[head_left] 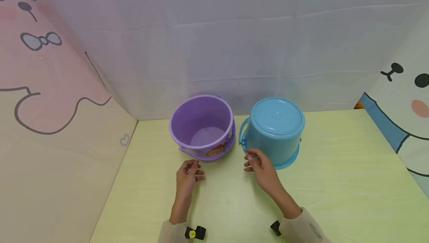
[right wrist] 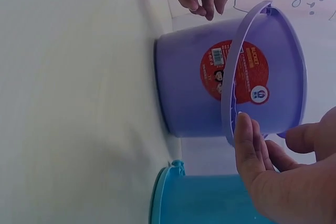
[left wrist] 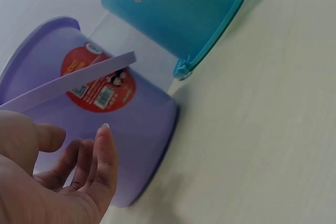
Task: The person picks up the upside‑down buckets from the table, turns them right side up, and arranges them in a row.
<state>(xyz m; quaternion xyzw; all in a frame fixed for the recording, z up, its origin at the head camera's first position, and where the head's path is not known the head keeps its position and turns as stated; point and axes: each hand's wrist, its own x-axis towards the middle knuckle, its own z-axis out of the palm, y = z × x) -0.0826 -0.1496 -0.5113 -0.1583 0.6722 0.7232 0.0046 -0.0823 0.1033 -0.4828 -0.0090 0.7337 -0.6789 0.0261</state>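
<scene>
A purple bucket point(head_left: 201, 123) stands upright on the table, its handle hanging down the front over a red label point(right wrist: 247, 72). To its right a blue bucket point(head_left: 276, 138) sits upside down, rim on the table, its handle out on the left side. My left hand point(head_left: 188, 177) hovers just in front of the purple bucket with loosely bent fingers and nothing in them. My right hand point(head_left: 263, 170) is close before the blue bucket's left front, fingers relaxed, holding nothing. In the left wrist view the purple bucket point(left wrist: 142, 140) is right beyond the left fingers.
The pale yellow-green table point(head_left: 345, 183) runs up to a white cloth backdrop point(head_left: 241, 49). Cartoon-printed panels point(head_left: 60, 68) flank it on both sides. Black wrist devices point(head_left: 200, 232) sit at the sleeves.
</scene>
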